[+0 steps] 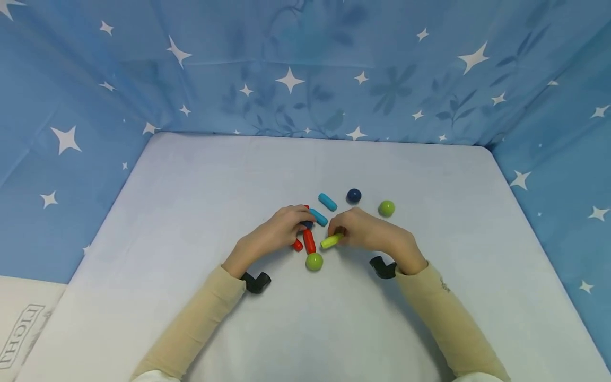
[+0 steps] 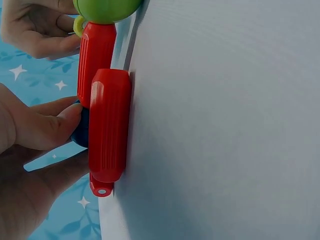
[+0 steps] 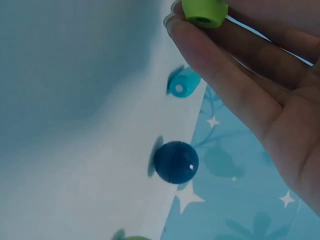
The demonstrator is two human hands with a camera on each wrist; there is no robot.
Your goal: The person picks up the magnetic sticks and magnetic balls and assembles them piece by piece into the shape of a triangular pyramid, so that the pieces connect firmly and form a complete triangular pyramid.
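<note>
In the head view my left hand (image 1: 279, 228) pinches a dark blue ball (image 2: 81, 125) between thumb and fingers. A red rod (image 1: 309, 242) runs from that ball toward a light green ball (image 1: 314, 261). Another red rod (image 2: 110, 125) lies beside it, under my left fingers in the head view. A red end (image 2: 101, 186) with a small hole peeks out below. My right hand (image 1: 360, 231) grips a yellow-green rod (image 1: 331, 241) with fingers and thumb, its near end pointing toward the red rod. A light blue rod (image 1: 319, 217) lies between the hands.
Farther back on the white table (image 1: 215, 175) are a second light blue rod (image 1: 328, 201), a dark blue ball (image 1: 354, 196) and a light green ball (image 1: 386, 208). Black wrist mounts (image 1: 258, 283) stick out by both sleeves. Blue starry curtains (image 1: 291, 101) surround the table.
</note>
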